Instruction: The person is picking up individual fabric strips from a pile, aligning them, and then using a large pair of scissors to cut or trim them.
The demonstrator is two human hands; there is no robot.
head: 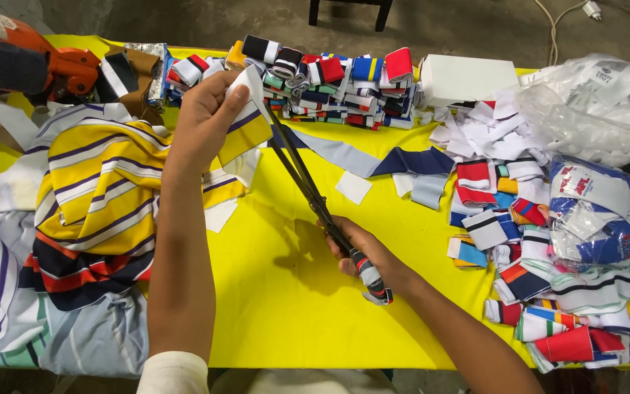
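While the right hand (pixel 362 252) sits nearest, low over the yellow table cover (pixel 286 292), its fingers are curled tight around the handles of a pair of long dark scissors (pixel 315 193), the grip wrapped in striped tape that pokes out below the palm. The blades run up and to the left from that hand, parted in a narrow V, with their tips reaching the fabric piece (pixel 246 124) held higher up. The left hand (pixel 205 120), farther out, pinches that piece between thumb and fingers, closed on its upper edge so that it hangs slightly above the table. The piece is a small ribbed strip, white at the top, with a thin dark purple line and a broad yellow band below; its lower corner lies right at the scissor blades.

Just left of the forearm lies a heap of striped cloth (pixel 92 197) in yellow, white, purple, red and navy. To the right, small folded swatches (pixel 519 248) in many colours spread over the table, beside clear plastic bags (pixel 599 211). At the far edge stand a row of stacked swatches (pixel 329 84), a white box (pixel 468 76), and an orange machine (pixel 16 62) at the far left.
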